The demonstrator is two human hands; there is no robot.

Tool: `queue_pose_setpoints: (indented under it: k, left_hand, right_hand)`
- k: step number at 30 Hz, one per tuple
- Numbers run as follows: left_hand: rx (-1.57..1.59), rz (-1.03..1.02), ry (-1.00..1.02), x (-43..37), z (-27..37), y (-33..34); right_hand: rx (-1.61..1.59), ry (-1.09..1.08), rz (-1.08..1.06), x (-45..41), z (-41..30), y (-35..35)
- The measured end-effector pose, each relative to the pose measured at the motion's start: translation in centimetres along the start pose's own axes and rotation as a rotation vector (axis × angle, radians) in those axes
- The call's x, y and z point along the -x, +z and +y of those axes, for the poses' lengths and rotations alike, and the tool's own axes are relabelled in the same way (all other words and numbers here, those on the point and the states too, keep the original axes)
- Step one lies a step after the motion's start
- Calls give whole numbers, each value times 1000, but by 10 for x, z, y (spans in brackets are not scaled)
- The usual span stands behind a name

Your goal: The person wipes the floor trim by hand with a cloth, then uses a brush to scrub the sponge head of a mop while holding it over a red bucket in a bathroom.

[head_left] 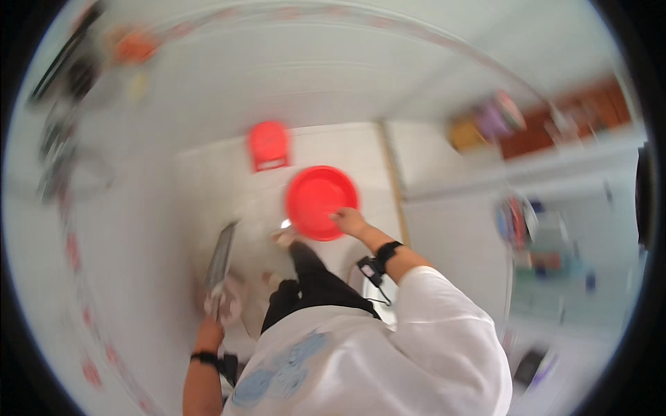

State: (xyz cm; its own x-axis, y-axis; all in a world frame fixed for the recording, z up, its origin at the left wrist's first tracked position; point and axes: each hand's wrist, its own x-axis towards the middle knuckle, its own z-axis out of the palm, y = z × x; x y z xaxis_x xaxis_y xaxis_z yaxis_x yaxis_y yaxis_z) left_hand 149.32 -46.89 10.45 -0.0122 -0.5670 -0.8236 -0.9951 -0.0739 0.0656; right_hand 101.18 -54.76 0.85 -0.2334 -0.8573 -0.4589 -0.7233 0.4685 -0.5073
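My left hand (210,334) is closed around the handle of a tool with a long, flat grey head (220,257); blur hides whether it is a mop or a squeegee. The head points forward, at my left. My right hand (349,221) reaches over the near right part of a round red plastic basin (320,195) on the floor. Its fingers are curled together, and whether something small is between them cannot be made out. No contents are discernible in the basin.
Beyond the basin a red plastic stool (269,143) stands by the wall. A pinkish bin (234,304) is by the left wall, under the tool. A raised strip (393,177) crosses the pale tiled floor (333,145). Blurred toiletries (517,221) are at right.
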Motion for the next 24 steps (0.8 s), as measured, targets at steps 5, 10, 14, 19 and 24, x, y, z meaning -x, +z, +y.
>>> queue_pose_setpoints:
  k: [5,10,14,19,24]
  left_hand:
    - [-2,-94,29,-47,-40,-14]
    - [91,-134,6,-60,-7,-24]
    - [96,-104,42,-64,19,-46]
    - [67,-96,54,-74,74,-67]
    - [79,-104,36,-76,144,-65]
  right_hand:
    - [-74,287,351,48,92,-75]
    - [-418,653,711,162,232,-98]
    - [-615,745,968,215,272,-152]
    - [-442,738,1288,264,330,-247]
    - [-267,694,1451,270,335,-352]
